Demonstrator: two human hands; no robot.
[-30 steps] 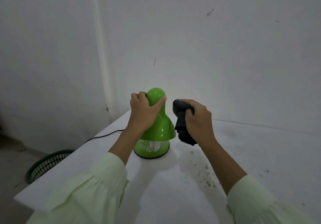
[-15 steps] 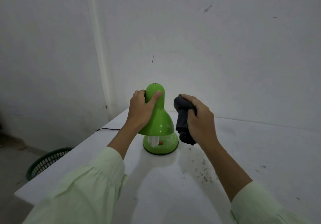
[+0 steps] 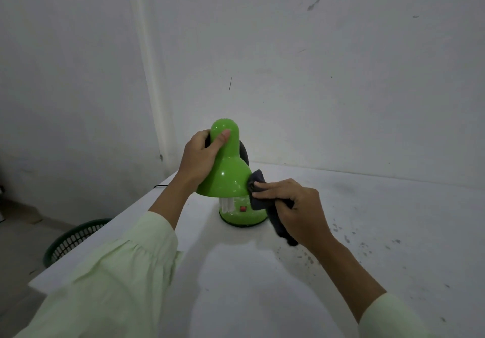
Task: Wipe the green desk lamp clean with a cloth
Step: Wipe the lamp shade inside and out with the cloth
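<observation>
The green desk lamp point(image 3: 228, 177) is standing upright on the white bench point(image 3: 367, 232) near the wall, its shade opening downward and long axis vertical, while the left hand point(image 3: 200, 160) is gripping the narrow top and the right hand point(image 3: 294, 209) is pressing a dark cloth point(image 3: 258, 193), clenched in it, against the shade's right lower edge.

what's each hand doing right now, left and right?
Left hand: closed around the neck of the green lamp.
Right hand: closed on the dark cloth, which touches the lamp shade's lower edge.
</observation>
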